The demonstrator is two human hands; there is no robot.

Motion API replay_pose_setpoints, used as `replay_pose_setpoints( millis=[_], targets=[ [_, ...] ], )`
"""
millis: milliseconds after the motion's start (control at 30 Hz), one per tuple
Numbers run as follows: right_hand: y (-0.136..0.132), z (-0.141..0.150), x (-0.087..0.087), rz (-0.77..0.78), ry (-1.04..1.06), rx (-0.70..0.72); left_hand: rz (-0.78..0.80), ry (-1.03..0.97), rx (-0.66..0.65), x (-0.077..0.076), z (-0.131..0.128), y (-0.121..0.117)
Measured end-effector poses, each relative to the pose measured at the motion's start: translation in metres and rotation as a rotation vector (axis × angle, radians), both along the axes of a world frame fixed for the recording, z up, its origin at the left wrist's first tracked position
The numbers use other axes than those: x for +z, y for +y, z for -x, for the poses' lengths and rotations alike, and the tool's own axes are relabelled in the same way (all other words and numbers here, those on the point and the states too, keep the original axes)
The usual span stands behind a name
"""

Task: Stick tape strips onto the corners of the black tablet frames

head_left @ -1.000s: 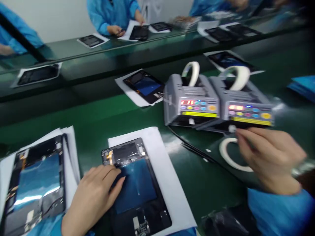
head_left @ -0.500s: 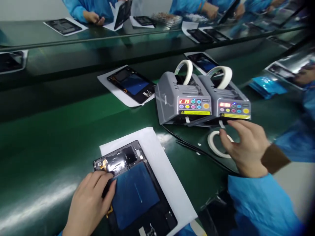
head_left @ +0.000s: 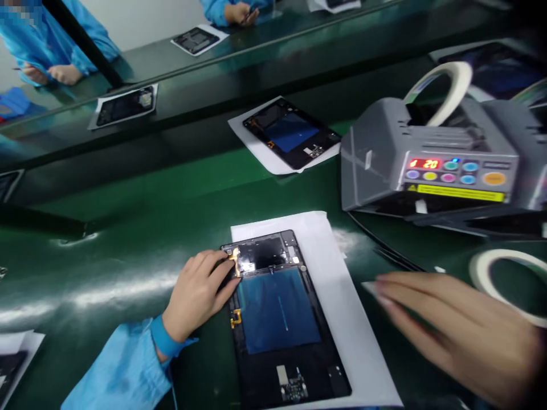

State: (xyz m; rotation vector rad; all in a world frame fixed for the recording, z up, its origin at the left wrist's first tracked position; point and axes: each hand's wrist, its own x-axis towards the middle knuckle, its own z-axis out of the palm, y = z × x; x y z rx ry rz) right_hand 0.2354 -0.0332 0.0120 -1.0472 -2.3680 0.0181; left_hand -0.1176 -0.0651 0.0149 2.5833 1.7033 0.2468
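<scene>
An opened tablet [head_left: 329,341] with a blue battery sheet [head_left: 280,313] lies tilted on white paper [head_left: 359,319] in front of me. My left hand [head_left: 200,293] is at its upper left edge, curled fingers and thumb closed on the rim beside an orange flex cable [head_left: 234,263]. What lies under those fingertips is hidden. To the right of the paper, my right hand [head_left: 453,324], blurred by motion, pinches a small piece of white tape [head_left: 370,287] between thumb and fingers.
A grey tape dispenser [head_left: 376,154] stands at the right, a second partly behind it. Beside my right hand lies a tape roll [head_left: 481,273]. A black cable [head_left: 393,250] crosses the bench. Another opened tablet [head_left: 320,134] is farther back. Across the raised shelf, co-workers' hands [head_left: 64,74] show.
My right hand has left the dispenser's front and come toward the tablet with a tape piece. My left hand stays at the tablet's edge. The view has swung left.
</scene>
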Motion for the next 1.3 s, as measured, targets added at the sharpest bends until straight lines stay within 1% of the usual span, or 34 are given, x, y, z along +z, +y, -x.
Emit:
replay_pose_setpoints(
  millis=[33,67,100,167,233,300,367,500,733,1000,1167,1300],
  targets=[
    [0.002,0.021,0.003,0.016,-0.008,0.102,0.011,0.021,-0.024,-0.001,0.003,0.002],
    [0.006,0.042,0.005,0.030,0.000,0.170,0.018,0.033,-0.046,-0.002,0.005,0.003],
    [0.012,0.064,0.006,0.043,0.011,0.210,0.017,0.037,-0.061,-0.004,0.007,0.005],
    [0.026,0.106,0.004,0.037,0.041,0.232,-0.006,0.027,-0.075,-0.008,0.010,0.006],
    [0.039,0.141,-0.004,0.028,0.043,0.227,-0.035,0.007,-0.082,-0.012,0.012,0.006],
    [0.047,0.168,-0.014,0.027,0.027,0.222,-0.042,-0.014,-0.082,-0.015,0.014,0.005],
    [0.051,0.184,-0.023,0.030,0.009,0.230,-0.039,-0.046,-0.079,-0.018,0.015,0.004],
    [0.050,0.193,-0.032,0.038,0.000,0.265,-0.039,-0.115,-0.066,-0.023,0.018,0.003],
    [0.050,0.192,-0.033,0.054,0.000,0.289,-0.034,-0.153,-0.054,-0.026,0.019,0.002],
    [0.049,0.194,-0.035,0.036,-0.083,0.294,-0.054,-0.191,-0.053,-0.027,0.019,0.002],
    [0.045,0.198,-0.027,0.001,-0.168,0.271,-0.054,-0.204,-0.047,-0.027,0.020,0.000],
    [0.039,0.201,-0.015,0.010,-0.374,0.277,-0.064,-0.197,-0.049,-0.027,0.020,-0.001]
  ],
)
